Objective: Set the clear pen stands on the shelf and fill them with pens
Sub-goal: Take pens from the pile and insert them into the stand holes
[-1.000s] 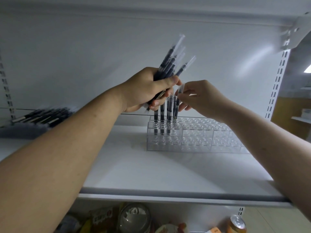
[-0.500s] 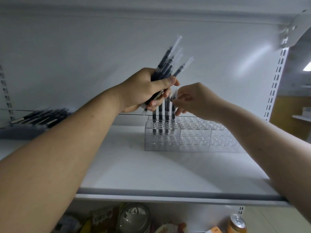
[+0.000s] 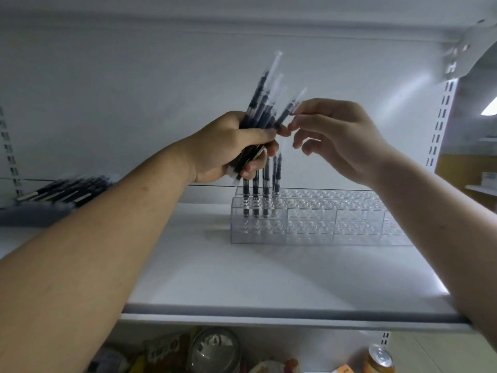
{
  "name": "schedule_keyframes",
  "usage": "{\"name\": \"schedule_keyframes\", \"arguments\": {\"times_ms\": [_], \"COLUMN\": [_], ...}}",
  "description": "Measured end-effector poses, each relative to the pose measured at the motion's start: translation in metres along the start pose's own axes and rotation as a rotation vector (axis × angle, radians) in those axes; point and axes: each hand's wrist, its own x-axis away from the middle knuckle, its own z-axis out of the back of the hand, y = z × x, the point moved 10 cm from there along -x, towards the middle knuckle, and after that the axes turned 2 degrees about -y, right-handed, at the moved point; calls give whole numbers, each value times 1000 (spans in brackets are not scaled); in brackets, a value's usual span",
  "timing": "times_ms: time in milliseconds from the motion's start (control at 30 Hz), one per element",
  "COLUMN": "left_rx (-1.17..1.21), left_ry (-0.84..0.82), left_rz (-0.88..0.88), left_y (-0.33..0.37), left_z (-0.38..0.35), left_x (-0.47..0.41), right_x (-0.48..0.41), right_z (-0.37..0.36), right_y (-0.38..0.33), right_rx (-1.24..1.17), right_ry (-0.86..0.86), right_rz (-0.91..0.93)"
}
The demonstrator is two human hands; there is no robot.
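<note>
The bundle of pens (image 3: pixel 265 109) was held just above the left end of the clear pen stands (image 3: pixel 309 219), fanned upward, with the left hand (image 3: pixel 231 146) curled tightly round its lower half. The right hand (image 3: pixel 338 135) pinched the upper end of the outermost pen (image 3: pixel 289 110) between thumb and forefinger, its other fingers loosely curled and apart. Several standing pens (image 3: pixel 255 195) occupied the rear-left holes of the stands, which sat on the white shelf (image 3: pixel 242 278). Each pen was judged light, stiff and smooth, so a firm pinch near the clear end, drawn along the barrel, should avoid dislodging its neighbours. Spare pens (image 3: pixel 64 188) lay at the far left.
</note>
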Motion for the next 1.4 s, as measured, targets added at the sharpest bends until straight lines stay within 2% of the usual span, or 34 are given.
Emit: {"name": "schedule_keyframes", "arguments": {"times_ms": [67, 300, 400, 500, 600, 733, 833, 1100, 1400], "left_rx": [0, -104, -67, -27, -38, -62, -69, -83, -57], "left_ry": [10, 16, 65, 69, 44, 61, 82, 77, 58], "left_rz": [-13, 14, 17, 5, -14, -18, -21, -32, -35], "left_y": [3, 0, 1, 2, 2, 1, 1, 2, 4], "left_z": [2, -2, 5, 6, 7, 10, 13, 12, 10], "left_x": [0, 1, 2, 2, 1, 0, 0, -1, -1], "right_x": [0, -1, -1, -1, -1, -3, -2, -1, 6], "right_z": [-3, -1, 12, 38, 51, 26, 9, -5, -24], "right_y": [2, 12, 12, 11, 5, 3, 8, 9, 21], "right_rx": [-94, -98, -223, -349, -152, 300, 471, 592, 681], "right_ry": [-26, 54, 157, 338, 415, 245, 125, 32, -109], "right_rz": [-12, -25, -49, -26, 20, 64, 60, 33, -87]}}
